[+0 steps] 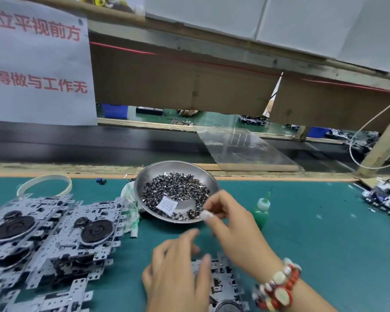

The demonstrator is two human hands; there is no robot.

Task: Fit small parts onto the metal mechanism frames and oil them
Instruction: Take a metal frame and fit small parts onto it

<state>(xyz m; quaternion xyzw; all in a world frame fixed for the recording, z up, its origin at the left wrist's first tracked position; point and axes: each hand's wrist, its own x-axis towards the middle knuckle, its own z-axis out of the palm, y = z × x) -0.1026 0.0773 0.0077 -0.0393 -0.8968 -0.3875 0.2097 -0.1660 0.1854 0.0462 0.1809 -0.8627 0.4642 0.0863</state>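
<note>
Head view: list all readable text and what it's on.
Paper sign, red characters, cut off at the left edge:
"立平视前方"
"不得做与工作无"
Slip in the bowl: printed lines, too small to read.
Green bottle: no label visible.
Frames: no markings legible.

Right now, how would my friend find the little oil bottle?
Start at the shiny metal bowl full of tiny dark parts on the green mat. Look just right of it, behind the right hand. The oil bottle is the only green thing standing upright, with a thin pointed nozzle.
</note>
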